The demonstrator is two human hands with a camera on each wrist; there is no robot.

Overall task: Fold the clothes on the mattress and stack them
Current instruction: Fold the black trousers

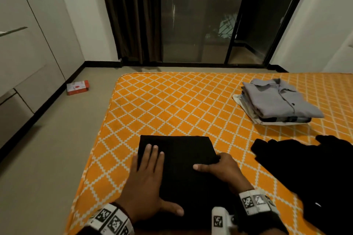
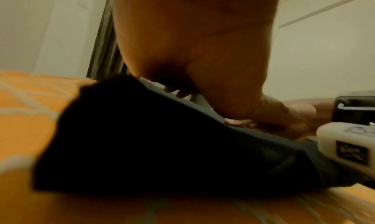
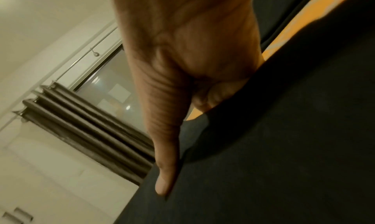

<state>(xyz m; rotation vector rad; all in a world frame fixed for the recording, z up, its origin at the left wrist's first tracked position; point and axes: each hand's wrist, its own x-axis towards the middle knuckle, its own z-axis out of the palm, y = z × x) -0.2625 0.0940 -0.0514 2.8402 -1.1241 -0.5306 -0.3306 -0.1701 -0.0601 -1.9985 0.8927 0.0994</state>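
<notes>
Now your left hand (image 1: 147, 183) presses flat, fingers straight, on the folded black garment (image 1: 179, 160) at lower centre on the mattress (image 1: 172, 105), while your right hand (image 1: 219, 168) pinches its right edge. Folding looks nearly finished; next, carry it to the stack (image 1: 277, 101) at upper right.

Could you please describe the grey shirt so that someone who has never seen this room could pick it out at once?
Start at the orange mattress with its white diamond lattice and look to its far right part. A small stack of folded clothes sits there, and the grey shirt lies folded on top, collar and button placket showing. The other clothes on the mattress are black, so it is the only pale grey piece.
</notes>
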